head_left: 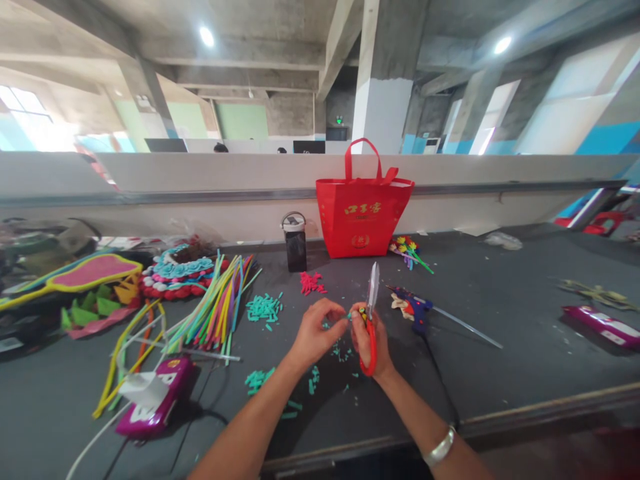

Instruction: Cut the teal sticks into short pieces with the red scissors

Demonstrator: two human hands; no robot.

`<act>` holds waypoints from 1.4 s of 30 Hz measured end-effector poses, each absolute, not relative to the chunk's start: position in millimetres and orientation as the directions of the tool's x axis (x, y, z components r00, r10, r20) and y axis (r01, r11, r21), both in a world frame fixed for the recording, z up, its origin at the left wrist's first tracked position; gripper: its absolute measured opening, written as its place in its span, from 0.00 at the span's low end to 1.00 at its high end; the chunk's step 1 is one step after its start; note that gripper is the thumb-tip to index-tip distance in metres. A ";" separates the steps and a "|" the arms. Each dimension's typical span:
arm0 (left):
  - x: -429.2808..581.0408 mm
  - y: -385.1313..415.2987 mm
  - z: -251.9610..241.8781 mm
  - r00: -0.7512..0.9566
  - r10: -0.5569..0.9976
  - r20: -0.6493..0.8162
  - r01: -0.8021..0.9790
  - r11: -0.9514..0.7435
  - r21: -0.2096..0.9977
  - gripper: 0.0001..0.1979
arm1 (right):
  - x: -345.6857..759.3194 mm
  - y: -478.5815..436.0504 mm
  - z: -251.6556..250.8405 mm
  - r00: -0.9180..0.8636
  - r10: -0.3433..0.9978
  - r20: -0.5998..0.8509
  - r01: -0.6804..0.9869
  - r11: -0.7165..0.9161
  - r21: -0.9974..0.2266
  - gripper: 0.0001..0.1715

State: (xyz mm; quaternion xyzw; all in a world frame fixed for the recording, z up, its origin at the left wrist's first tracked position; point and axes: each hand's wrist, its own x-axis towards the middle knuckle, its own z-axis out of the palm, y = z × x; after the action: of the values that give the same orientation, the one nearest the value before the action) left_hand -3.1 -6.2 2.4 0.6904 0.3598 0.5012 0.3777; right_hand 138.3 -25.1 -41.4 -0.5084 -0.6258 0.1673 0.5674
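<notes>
My right hand (376, 343) is closed around red-handled scissors (371, 333), whose blades point up and away from me. My left hand (320, 330) is close beside it, thumb and fingers curled together; what lies between the fingertips is too small to make out. A speck of teal shows in the gap between the two hands. Under and around the hands lie short teal cut pieces (342, 351). A larger heap of teal pieces (265, 308) and a small heap of pinkish-red pieces (313, 283) sit beyond my left hand.
A bundle of coloured pipe cleaners (215, 303) lies left, near a purple power strip (160, 397). A black bottle (295, 243) and red bag (365, 217) stand at the back. On the right are a blue glue gun (421, 315), its cord, and another purple strip (600, 327).
</notes>
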 end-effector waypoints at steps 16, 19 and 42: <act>-4.5 -4.6 1.5 0.061 0.942 0.329 -0.104 -0.322 0.941 0.05 | 133.4 -28.8 -37.6 0.071 0.864 0.498 0.570 0.374 -0.731 0.10; -6.9 -3.0 5.2 0.056 0.958 0.280 -0.260 -0.257 0.931 0.07 | 131.3 -29.8 -36.9 0.030 0.881 0.472 0.637 0.347 -0.689 0.12; 0.8 -11.0 6.2 0.142 0.978 0.151 -0.493 -0.063 0.868 0.10 | 122.0 -36.7 -36.0 0.023 0.899 0.437 0.849 0.213 -0.484 0.11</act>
State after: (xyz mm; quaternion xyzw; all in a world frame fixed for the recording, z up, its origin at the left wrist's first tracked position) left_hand 0.8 -11.0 6.2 0.4276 0.2838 0.5904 0.6229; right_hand 122.0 -36.7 -36.0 -0.6261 -0.6980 0.0366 0.3457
